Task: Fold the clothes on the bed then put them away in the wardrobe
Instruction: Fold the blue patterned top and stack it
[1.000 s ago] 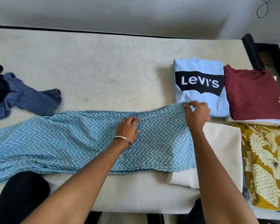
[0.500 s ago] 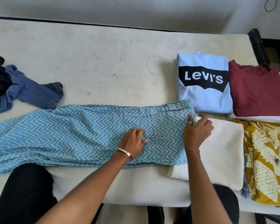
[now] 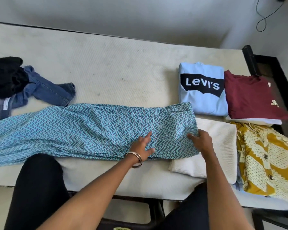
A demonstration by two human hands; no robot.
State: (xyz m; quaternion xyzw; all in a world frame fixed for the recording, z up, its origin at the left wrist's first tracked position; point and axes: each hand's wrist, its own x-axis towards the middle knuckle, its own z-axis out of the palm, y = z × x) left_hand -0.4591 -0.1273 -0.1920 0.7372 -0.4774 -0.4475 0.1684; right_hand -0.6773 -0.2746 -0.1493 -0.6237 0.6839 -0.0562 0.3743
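A long blue zigzag-patterned garment [image 3: 83,130] lies stretched left to right along the near side of the bed [image 3: 106,72]. My left hand [image 3: 143,148] presses flat on its lower right part with the fingers spread. My right hand [image 3: 200,141] is at the garment's right end, its fingers curled on the edge where the cloth overlaps a folded white garment [image 3: 219,146]. Unfolded blue jeans [image 3: 47,90] and a black piece of clothing [image 3: 5,78] lie crumpled at the bed's left.
At the right of the bed lie a folded light blue Levi's shirt [image 3: 201,90], a folded maroon shirt [image 3: 249,97] and a yellow patterned shirt [image 3: 269,156]. The black bed frame [image 3: 249,58] borders the right end. A wall runs behind the bed.
My right hand slid from the garment's far right corner down its right edge toward me. My left hand moved nearer along the cloth and spread its fingers.
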